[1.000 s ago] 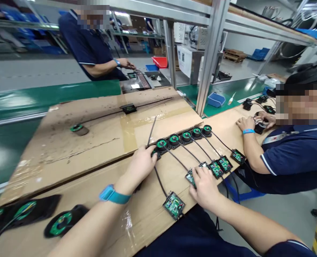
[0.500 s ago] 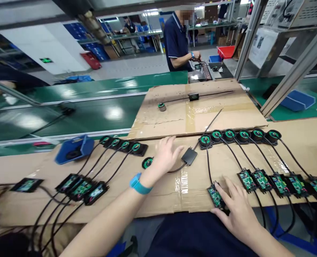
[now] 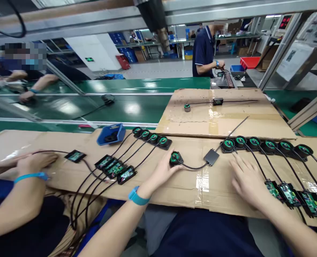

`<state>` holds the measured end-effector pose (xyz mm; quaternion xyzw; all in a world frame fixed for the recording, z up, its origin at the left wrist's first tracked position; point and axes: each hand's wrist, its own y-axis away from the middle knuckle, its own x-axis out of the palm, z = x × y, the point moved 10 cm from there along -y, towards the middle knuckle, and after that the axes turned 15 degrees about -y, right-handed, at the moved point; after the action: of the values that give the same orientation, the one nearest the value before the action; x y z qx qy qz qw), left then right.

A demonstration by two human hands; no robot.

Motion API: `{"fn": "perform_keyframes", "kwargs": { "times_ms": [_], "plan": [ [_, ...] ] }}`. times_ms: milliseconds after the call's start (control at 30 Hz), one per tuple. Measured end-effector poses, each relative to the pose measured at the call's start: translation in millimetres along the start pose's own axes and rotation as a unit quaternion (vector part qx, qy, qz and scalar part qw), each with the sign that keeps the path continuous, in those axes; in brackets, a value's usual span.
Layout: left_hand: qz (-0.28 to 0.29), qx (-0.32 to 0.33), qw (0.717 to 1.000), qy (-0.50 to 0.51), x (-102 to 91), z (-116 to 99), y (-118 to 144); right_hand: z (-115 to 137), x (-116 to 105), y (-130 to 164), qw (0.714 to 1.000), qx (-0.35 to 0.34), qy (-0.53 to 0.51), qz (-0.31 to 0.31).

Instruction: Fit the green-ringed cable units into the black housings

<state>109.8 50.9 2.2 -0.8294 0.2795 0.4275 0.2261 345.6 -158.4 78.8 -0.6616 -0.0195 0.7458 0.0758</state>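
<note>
My left hand (image 3: 162, 171) has its thumb and fingers around a round black housing (image 3: 175, 158) with a green circuit board inside. A short black cable runs from that housing to a flat black box (image 3: 211, 157) lying on the cardboard. My right hand (image 3: 245, 176) hovers or rests with fingers stretched out, its tips close to the cable of the nearest round housing (image 3: 229, 145) in the right-hand row. Whatever lies under the right palm is hidden. Right of this hand, cables lead down to open boxes with green circuit boards (image 3: 289, 194).
To the left sit several round housings (image 3: 153, 137) wired to open circuit-board boxes (image 3: 114, 168), beside a blue bin (image 3: 111, 134). A co-worker's arm (image 3: 31, 178) reaches in at left. A raised cardboard sheet (image 3: 190, 123) carries another wired unit. Metal posts (image 3: 275, 53) frame the bench.
My left hand has closed around the round housing. My right hand has moved up from an open circuit-board box toward the row of round housings. The view has swung left.
</note>
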Motion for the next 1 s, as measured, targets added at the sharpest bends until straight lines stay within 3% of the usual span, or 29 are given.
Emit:
{"fn": "perform_keyframes", "kwargs": {
  "times_ms": [133,300,400,533,633,700,767,867,1000],
  "plan": [
    [-0.044,-0.013,0.997,0.056,-0.5,13.5,3.0,15.2,38.5,-84.5,0.989,-0.088,0.007,0.115],
    [-0.091,-0.015,0.993,0.077,-2.9,15.0,8.4,19.8,61.9,-122.7,0.975,-0.112,0.05,0.184],
    [-0.102,-0.025,0.991,0.079,-4.1,15.0,8.6,34.7,48.8,-133.2,0.972,-0.151,0.069,0.167],
    [-0.105,-0.033,0.992,0.069,-1.5,17.5,8.2,65.7,-6.3,-140.8,0.973,-0.196,0.07,0.101],
    [-0.106,-0.036,0.991,0.067,3.6,20.3,6.4,78.1,-55.4,-115.7,0.975,-0.185,0.102,0.07],
    [-0.107,-0.033,0.991,0.075,7.6,17.0,1.8,76.2,-78.4,-79.4,0.978,-0.166,0.114,0.054],
    [-0.108,-0.024,0.99,0.083,12.5,4.8,-7.7,65.2,-88.0,-34.1,0.985,-0.137,0.096,0.039],
    [-0.086,0.031,0.991,0.094,25.8,-36.4,-31.3,39.2,-82.5,34.5,0.997,-0.071,0.007,0.024],
    [-0.019,0.167,0.979,0.115,53.7,-115.6,-63.4,14.7,-79.0,105.0,0.996,0.004,-0.085,-0.04]
  ]
}}
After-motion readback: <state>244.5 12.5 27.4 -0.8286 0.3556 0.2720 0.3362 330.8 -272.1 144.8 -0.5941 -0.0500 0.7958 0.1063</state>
